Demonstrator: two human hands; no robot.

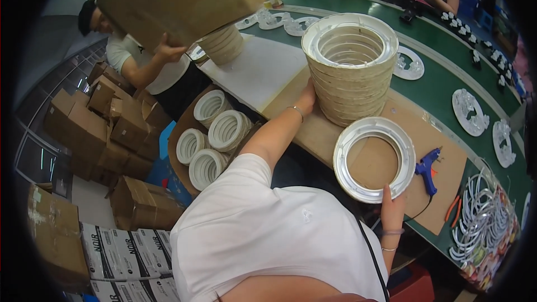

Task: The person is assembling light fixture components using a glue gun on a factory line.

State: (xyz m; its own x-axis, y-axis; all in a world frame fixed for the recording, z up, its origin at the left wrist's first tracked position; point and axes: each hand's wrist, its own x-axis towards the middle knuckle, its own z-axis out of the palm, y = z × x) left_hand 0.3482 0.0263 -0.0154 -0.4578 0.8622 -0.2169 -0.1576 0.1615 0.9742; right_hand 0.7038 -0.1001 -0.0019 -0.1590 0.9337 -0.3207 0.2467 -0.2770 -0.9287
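Observation:
A tall stack of cream-coloured rings (352,86), with a white inner rim at its top, stands on the worktable. Against the stack's lower left side is my left hand (307,99), its fingers mostly hidden behind it. In my right hand (392,206) is the near rim of a single white ring (342,163), the thumb lying on the rim. That ring is tilted toward me just in front of the stack, and brown board shows through its hole. To the ring's right, a blue hot glue gun (428,170) lies on the brown board (447,190).
Orange-handled pliers (453,211) and a heap of white wires (481,218) lie at right. Clear ring parts (470,113) sit along the green conveyor (436,81). At left, an open carton (180,124) holds several ring stacks. A co-worker (140,61) carries a large cardboard box (184,0).

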